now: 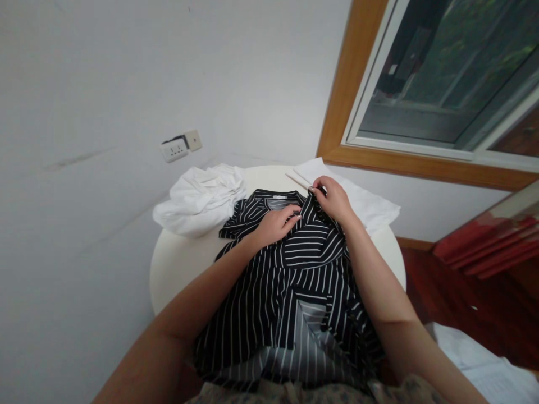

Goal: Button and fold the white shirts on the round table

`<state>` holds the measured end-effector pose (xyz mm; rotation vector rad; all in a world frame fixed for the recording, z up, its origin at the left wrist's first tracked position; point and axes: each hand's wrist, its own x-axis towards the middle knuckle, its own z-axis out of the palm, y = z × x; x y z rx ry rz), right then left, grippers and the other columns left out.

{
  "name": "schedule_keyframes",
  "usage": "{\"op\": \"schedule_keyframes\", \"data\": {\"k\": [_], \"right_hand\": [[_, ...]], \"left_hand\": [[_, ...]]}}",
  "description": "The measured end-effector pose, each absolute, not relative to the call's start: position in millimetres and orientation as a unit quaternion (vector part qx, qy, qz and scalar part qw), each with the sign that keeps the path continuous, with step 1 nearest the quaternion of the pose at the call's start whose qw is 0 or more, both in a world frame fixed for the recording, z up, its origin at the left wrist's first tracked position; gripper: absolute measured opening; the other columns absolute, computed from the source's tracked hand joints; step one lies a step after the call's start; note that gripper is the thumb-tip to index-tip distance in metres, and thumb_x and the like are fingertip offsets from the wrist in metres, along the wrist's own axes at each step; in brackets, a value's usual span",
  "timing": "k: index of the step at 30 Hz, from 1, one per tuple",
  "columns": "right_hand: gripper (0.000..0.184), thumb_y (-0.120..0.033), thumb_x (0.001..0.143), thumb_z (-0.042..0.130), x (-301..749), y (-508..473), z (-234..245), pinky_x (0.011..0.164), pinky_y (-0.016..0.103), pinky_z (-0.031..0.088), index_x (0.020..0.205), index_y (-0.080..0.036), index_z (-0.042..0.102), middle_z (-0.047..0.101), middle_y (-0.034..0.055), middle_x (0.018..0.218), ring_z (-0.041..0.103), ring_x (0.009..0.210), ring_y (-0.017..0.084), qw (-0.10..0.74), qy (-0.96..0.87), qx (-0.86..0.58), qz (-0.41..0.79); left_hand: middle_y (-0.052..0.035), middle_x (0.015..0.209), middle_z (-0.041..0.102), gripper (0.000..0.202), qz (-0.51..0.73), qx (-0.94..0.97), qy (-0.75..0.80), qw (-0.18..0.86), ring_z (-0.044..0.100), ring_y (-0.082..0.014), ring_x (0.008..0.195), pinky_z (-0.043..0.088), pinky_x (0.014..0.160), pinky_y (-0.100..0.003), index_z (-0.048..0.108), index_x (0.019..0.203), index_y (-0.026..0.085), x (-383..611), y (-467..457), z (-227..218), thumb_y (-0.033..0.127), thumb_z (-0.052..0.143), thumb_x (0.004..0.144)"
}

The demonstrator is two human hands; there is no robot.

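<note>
A black shirt with thin white stripes [290,280] lies spread on a round white table [177,264], its collar at the far end. My left hand [277,223] rests curled on the fabric just below the collar, fingers pressed onto the cloth. My right hand [332,199] pinches the shirt's edge near the collar at the right. Both forearms reach over the shirt from the near side.
A crumpled white garment [200,199] lies at the table's far left. A flat white cloth [366,205] lies under my right hand's side. A wall socket [174,149] sits on the white wall; a wood-framed window [421,163] is at right.
</note>
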<state>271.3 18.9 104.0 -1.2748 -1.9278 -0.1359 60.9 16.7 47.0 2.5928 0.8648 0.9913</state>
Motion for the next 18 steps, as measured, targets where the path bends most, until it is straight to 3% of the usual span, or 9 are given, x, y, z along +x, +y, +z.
{"op": "schedule_keyframes", "data": {"k": [5,13,18], "right_hand": [[0.008,-0.026,0.085,0.051,270,18,104,0.077,0.033,0.041,0.083,-0.021,0.057,0.063,0.0054,0.085,0.055,0.084,0.022,0.382,-0.767,-0.515,-0.032],[0.008,-0.026,0.084,0.053,273,17,103,0.073,0.031,0.04,0.082,-0.021,0.059,0.064,0.0039,0.082,0.055,0.079,0.02,0.332,-0.784,-0.524,0.022],[0.007,-0.026,0.083,0.054,283,22,102,0.072,0.032,0.04,0.082,-0.021,0.059,0.063,0.0048,0.082,0.055,0.079,0.021,0.336,-0.769,-0.544,-0.006]], "left_hand": [[-0.0027,0.111,0.07,0.035,0.368,0.867,0.323,0.09,0.065,-0.0189,0.099,0.048,0.087,-0.03,0.063,0.111,0.023,56,25,37,0.045,0.044,0.093],[0.0004,0.102,0.072,0.03,0.391,0.853,0.328,0.114,0.066,-0.0171,0.097,0.047,0.087,-0.028,0.069,0.1,0.025,56,23,34,0.043,0.047,0.092],[0.0004,0.1,0.072,0.03,0.38,0.856,0.336,0.102,0.067,-0.0169,0.093,0.047,0.083,-0.026,0.067,0.099,0.024,49,30,31,0.041,0.044,0.093]]}}
